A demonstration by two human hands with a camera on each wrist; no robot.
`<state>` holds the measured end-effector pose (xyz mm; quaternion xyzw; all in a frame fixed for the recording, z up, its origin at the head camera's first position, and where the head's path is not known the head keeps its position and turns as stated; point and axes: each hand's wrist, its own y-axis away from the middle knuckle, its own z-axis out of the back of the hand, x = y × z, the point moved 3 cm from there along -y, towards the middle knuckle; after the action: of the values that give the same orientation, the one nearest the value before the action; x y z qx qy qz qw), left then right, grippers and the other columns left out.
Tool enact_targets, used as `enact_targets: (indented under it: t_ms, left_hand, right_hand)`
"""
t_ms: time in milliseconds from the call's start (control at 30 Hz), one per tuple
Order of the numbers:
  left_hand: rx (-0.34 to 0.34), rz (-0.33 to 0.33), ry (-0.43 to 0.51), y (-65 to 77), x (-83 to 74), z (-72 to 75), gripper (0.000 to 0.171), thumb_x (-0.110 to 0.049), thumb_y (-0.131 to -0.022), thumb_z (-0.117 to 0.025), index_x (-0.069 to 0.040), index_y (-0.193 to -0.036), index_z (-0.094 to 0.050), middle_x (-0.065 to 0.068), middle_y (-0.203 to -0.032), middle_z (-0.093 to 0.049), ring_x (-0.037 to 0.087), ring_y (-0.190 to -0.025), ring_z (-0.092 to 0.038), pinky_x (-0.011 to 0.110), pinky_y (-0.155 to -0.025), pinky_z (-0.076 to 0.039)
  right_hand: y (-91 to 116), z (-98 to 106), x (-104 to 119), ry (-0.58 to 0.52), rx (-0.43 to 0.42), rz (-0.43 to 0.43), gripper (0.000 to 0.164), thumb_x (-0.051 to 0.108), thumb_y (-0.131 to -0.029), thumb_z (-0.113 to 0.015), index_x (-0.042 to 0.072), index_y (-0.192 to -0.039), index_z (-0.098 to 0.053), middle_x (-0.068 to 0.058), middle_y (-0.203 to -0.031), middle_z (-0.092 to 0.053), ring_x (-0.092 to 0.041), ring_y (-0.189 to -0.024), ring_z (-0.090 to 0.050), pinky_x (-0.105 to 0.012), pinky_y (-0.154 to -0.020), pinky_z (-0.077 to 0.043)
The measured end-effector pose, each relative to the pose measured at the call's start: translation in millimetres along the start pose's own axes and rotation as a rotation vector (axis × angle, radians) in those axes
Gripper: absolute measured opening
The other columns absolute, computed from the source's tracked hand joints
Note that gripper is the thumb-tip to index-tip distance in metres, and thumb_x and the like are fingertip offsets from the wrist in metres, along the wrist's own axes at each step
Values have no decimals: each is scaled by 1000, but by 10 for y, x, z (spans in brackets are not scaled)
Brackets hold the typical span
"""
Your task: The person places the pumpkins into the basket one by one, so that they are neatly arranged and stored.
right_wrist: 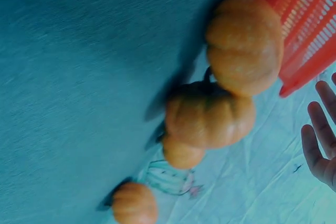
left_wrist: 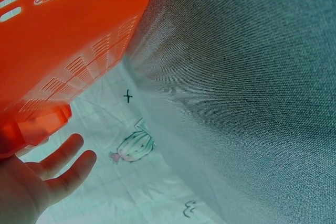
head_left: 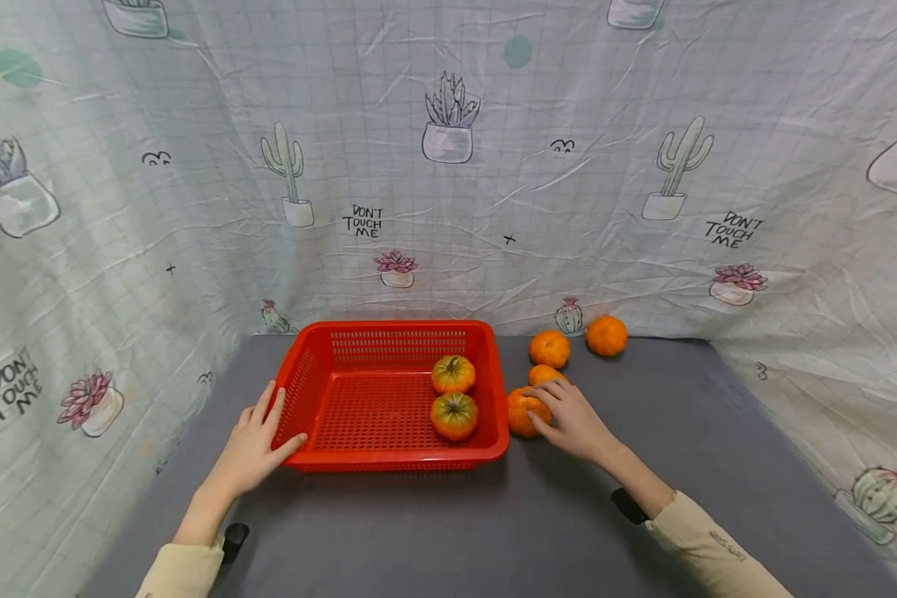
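Observation:
A red plastic basket (head_left: pixel 377 411) with slotted walls sits on the grey tabletop. Two small orange pumpkins with greenish tops, a rear one (head_left: pixel 453 375) and a front one (head_left: pixel 454 417), lie inside at its right. My left hand (head_left: pixel 248 448) rests on the basket's left rim, fingers extended and thumb over the near corner. To the right of the basket, my right hand (head_left: pixel 574 422) hovers with spread fingers over the nearest loose pumpkin (head_left: pixel 522 412); in the right wrist view its fingers (right_wrist: pixel 318 121) stand apart from the pumpkins. Another pumpkin (head_left: pixel 544 375) is partly hidden behind that hand.
Farther back on the right, two more pumpkins lie near the wall, one (head_left: pixel 549 350) closer to the basket and one (head_left: pixel 607 335) farther right. A cactus-print cloth (head_left: pixel 508 199) encloses the back and sides of the grey tabletop (head_left: pixel 419 531).

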<state>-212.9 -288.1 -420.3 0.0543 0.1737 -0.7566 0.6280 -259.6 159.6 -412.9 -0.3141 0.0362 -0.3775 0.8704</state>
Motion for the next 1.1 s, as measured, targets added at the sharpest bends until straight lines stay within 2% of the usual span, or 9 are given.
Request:
enact_targets:
  t_ms: [233,533,800,900,1100]
  left_hand:
    - [-7,3,7,-16,10,7,82,-43,-84,-52,4,-141,-16,21,-148,-8,44,-115,-28,63,-88,-28]
    - [-13,4,-5,-12,2,-5,81,-40,-83,-55,5,-140,-18,23,-147,-10,44,-114,-29,63,-88,-29]
    - [-12,7,-5,-18,-9,-16,82,-40,-83,-55,5,-140,-18,23,-147,-11,44,-115,-29,64,-88,-28]
    - [-9,6,-5,-21,-5,-17,82,-41,-83,-54,5,-140,-17,23,-147,-10,44,-115,-28,63,-88,-28]
    - [-11,1,-3,-15,4,-21,81,-41,-83,-54,5,-140,-17,23,-147,-10,44,-114,-28,64,-88,-28]
  right_hand:
    - [111,69,-217,25,-62,-10,24,10,-75,-67,6,-99,-64,-5,-93,-64,-18,-83,-50,-37,-70,-42]
    - [267,148,-546,29,-110,-136,23,6,-74,-67,4,-97,-65,-9,-91,-64,-21,-82,-51,-39,-72,-41]
    - [371,167,-793,76,-134,-198,20,6,-76,-65,7,-96,-64,-10,-90,-63,-22,-78,-49,-37,-69,-39]
    - [400,148,-903,95,-126,-236,20,7,-76,-65,5,-95,-64,-12,-89,-63,-24,-77,-49,-39,-68,-39]
    - [418,121,-1103,124,-51,-372,24,11,-79,-62,1,-100,-63,-17,-95,-60,-30,-80,-48,-42,-66,-38]
